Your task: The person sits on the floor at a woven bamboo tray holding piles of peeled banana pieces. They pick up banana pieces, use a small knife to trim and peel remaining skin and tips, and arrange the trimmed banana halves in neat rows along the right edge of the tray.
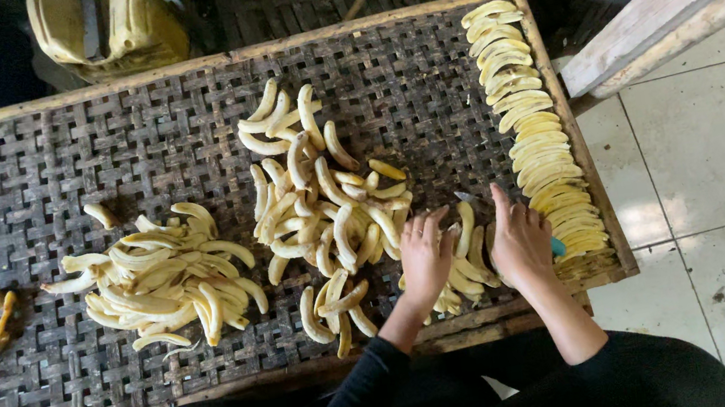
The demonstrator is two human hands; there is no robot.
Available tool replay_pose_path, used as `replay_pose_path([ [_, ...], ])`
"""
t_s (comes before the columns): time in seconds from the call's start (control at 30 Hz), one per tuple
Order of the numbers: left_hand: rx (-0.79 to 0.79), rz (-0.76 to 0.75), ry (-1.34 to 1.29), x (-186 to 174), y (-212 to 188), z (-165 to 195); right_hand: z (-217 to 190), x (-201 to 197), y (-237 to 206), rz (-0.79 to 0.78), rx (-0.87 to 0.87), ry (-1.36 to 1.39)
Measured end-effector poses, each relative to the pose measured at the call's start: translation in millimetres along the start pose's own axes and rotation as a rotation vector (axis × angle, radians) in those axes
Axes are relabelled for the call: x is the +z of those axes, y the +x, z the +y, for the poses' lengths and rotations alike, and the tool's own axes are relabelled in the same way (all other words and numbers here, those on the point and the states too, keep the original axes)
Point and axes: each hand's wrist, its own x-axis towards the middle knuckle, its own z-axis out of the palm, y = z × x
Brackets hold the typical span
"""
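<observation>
Left hand (425,256): flat on a small bunch of peeled bananas (466,266) near the woven tray's (20,185) front edge, fingers loosely spread, pressing not gripping.
Right hand (519,243): just right of that bunch, closed round a knife (468,198), blade poking toward the tray's middle.
Sliced row (534,132): lined along the tray's right rim.
Big piles (325,209): tray centre and left.

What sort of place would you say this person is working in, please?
Probably a small home or village food-preparation spot: peeled bananas heaped on a woven bamboo tray, set on a tiled floor.
</observation>
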Motion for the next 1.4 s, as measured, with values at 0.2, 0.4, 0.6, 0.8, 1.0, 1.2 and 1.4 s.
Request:
replay_pose_path([
  [0.2, -0.017, -0.500, 0.823, -3.5, 82.7, -29.9, 1.3, -1.0, -0.6, -0.017, 0.064, 0.103],
  [0.4, 0.096, -0.581, 1.132, 4.9, 93.9, -30.9, -4.5, -11.4, -1.7, 0.092, -0.003, 0.141],
  [0.6, 0.228, -0.394, 0.854, 12.7, 59.6, -33.9, -9.1, -24.5, -8.0, 0.095, 0.049, 0.197],
  [0.8, 0.071, -0.258, -0.098, -3.0, 33.3, -23.9, -11.0, -43.9, -24.6, 0.356, -0.189, 0.683],
  [1.0, -0.270, 0.353, -1.139, -49.6, 47.5, 50.3, -33.4, -64.7, -65.5, 0.061, -0.005, 0.956],
  [1.2, -0.524, 0.608, -1.601, -86.5, 69.6, 82.1, -51.9, -90.0, -92.5, 0.147, -0.325, 0.768],
  [1.4, -0.479, 0.652, -1.576, -90.8, 69.4, 87.1, -54.6, -100.0, -92.3, 0.213, -0.397, 0.763],
])
